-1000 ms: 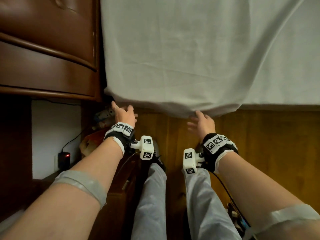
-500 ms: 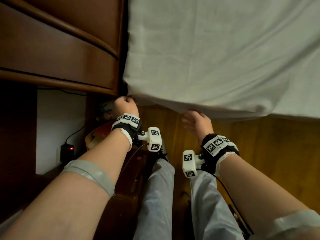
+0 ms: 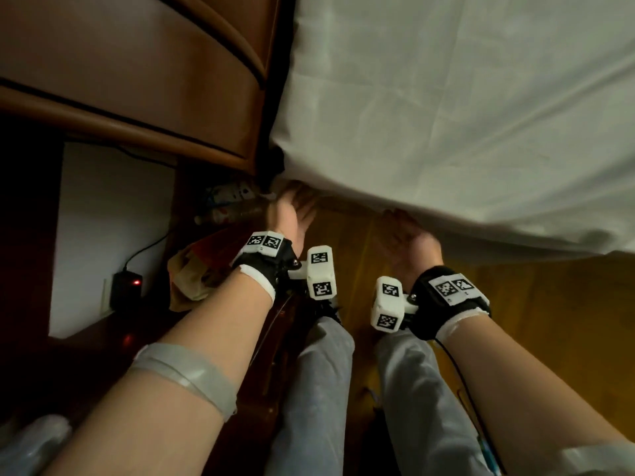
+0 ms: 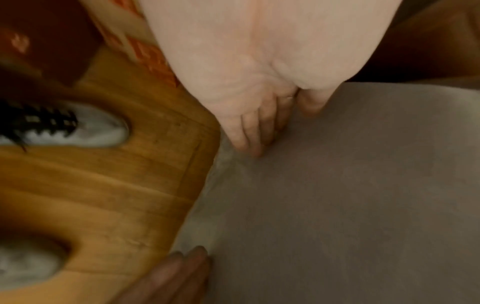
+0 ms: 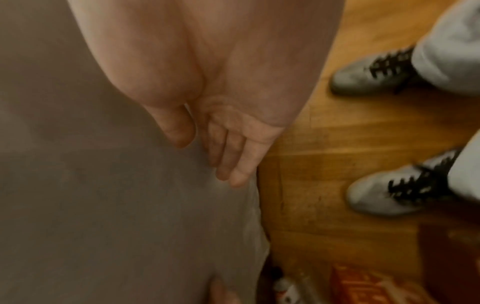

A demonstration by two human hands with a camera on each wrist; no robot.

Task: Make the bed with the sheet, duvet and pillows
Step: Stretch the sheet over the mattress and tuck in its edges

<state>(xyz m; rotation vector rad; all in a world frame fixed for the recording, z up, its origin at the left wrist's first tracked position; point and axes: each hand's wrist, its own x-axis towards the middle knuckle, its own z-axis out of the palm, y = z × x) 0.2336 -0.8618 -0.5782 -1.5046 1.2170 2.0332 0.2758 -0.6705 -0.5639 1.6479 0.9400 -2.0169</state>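
A white sheet (image 3: 446, 115) covers the mattress and hangs over its near side. My left hand (image 3: 292, 207) is at the sheet's lower edge by the head corner. In the left wrist view the left hand (image 4: 270, 127) lies with straight fingers (image 4: 249, 133) pressed flat against the sheet (image 4: 337, 185). My right hand (image 3: 405, 231) is a little to its right under the same edge. There too the right hand (image 5: 207, 152) presses straight fingers (image 5: 239, 164) on the sheet (image 5: 116, 205). No duvet or pillow is in view.
A brown wooden headboard (image 3: 137, 80) stands left of the mattress. Below it are a plugged-in charger with a red light (image 3: 127, 286), a paper bag (image 3: 196, 273) and a bottle (image 3: 233, 211). My shoes (image 5: 384, 195) stand on the wooden floor (image 3: 515, 321).
Both hands have stayed at the sheet's lower edge while my view swung left and closer. The left hand went from curled at the corner to fingers flat on the sheet.
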